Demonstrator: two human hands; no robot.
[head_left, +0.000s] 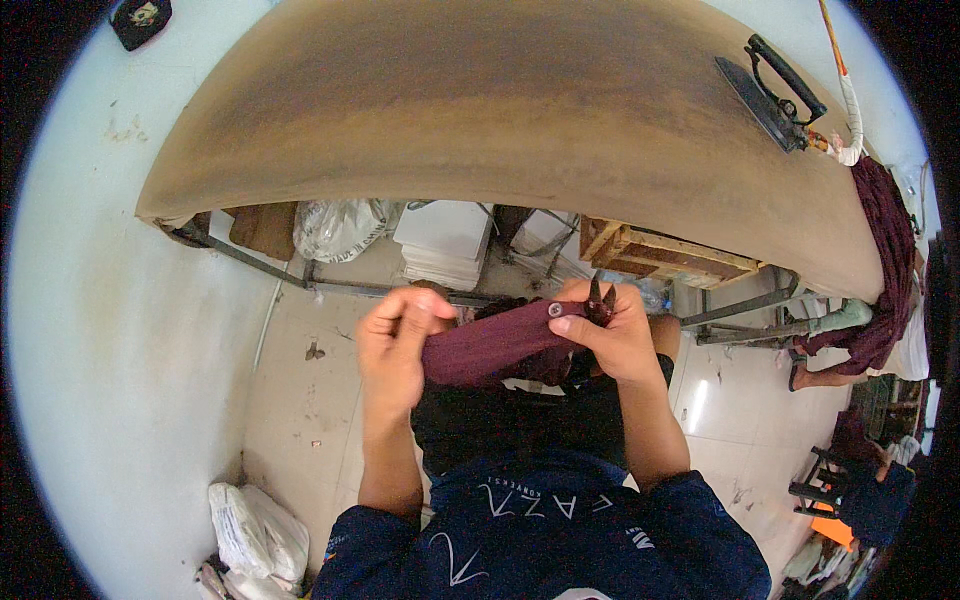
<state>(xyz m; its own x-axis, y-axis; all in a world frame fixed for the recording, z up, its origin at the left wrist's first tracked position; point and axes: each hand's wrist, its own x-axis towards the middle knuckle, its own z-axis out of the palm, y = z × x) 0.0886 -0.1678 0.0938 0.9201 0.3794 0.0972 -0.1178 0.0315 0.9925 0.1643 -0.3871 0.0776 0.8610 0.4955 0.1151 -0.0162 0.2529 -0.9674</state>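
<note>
A folded strip of maroon cloth (pixel 490 345) is stretched between my hands, above my lap. My left hand (pixel 395 335) is closed on its left end, thumb and fingers pinched together. Near the cloth's right end, a small round button (pixel 555 310) shows beside my right thumb. My right hand (pixel 625 335) grips that end and also holds a pair of dark thread snips (pixel 601 296), blades pointing up and away from me. The handles of the snips are mostly hidden in the palm.
A brown cloth-covered ironing table (pixel 500 120) spans the far side, with an iron (pixel 775 95) at its right. Below it stand a white stack (pixel 440 240) and a wooden crate (pixel 665 250). Maroon cloth (pixel 880 250) hangs at right, near another person's leg (pixel 835 373). White sacks (pixel 255 530) lie lower left.
</note>
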